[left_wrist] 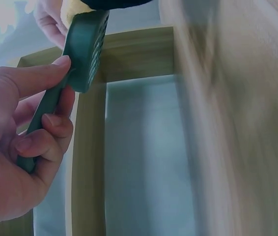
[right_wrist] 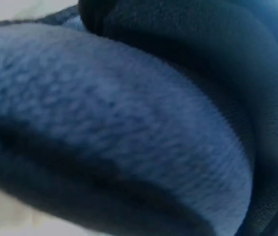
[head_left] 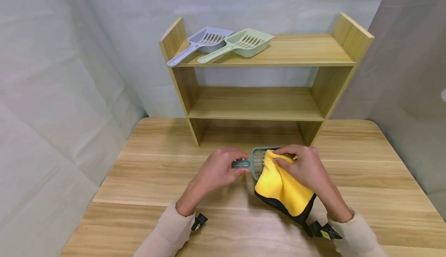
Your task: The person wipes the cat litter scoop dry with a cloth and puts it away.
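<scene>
My left hand (head_left: 223, 167) grips the handle of a dark green slotted litter scoop (head_left: 258, 160), its fingers curled round the handle in the left wrist view. The scoop (left_wrist: 85, 49) is raised in front of the shelf. My right hand (head_left: 306, 166) pinches a yellow cloth (head_left: 283, 183) with a dark backing, thumb and fingers at its upper edge. The cloth drapes over the right part of the scoop and hides it. Dark folds of the cloth (right_wrist: 129, 118) fill the right wrist view, and the right hand is hidden there.
A wooden shelf unit (head_left: 258, 113) stands at the back of the wooden table (head_left: 146, 179). On its top board lie a lavender litter scoop (head_left: 205, 40) and a pale green one (head_left: 244, 42), side by side at the left, handles toward the front.
</scene>
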Demonstrator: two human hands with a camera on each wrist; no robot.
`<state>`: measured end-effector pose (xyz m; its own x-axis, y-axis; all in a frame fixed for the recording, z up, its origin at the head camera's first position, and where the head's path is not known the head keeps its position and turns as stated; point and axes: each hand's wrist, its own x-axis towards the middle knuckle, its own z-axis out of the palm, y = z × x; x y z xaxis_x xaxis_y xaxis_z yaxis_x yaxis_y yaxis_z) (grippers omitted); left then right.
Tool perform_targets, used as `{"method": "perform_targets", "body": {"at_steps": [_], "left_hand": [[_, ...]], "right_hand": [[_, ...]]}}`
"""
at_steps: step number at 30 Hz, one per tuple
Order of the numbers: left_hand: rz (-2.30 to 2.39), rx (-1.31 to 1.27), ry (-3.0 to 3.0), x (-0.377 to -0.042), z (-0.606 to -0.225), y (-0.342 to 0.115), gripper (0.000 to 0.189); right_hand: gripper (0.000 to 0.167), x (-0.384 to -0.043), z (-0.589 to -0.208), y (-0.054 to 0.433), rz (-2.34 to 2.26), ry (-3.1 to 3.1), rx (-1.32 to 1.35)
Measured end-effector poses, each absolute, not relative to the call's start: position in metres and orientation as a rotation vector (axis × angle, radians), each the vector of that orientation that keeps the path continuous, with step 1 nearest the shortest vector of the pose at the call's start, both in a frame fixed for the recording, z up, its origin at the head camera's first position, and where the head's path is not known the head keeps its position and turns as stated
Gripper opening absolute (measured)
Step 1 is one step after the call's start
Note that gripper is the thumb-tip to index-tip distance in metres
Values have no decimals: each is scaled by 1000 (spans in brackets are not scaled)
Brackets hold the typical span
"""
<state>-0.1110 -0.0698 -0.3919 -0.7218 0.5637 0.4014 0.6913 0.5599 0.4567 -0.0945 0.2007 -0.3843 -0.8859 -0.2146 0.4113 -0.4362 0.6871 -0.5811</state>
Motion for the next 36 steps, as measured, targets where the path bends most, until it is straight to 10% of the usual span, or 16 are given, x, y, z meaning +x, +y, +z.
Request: {"method": "perform_targets", "body": {"at_steps": [36], "left_hand": [[-931,-956,-2664,-115,-381,-87,25]], "right_hand": [[21,-90,-372,211,961,-2574,537]]}}
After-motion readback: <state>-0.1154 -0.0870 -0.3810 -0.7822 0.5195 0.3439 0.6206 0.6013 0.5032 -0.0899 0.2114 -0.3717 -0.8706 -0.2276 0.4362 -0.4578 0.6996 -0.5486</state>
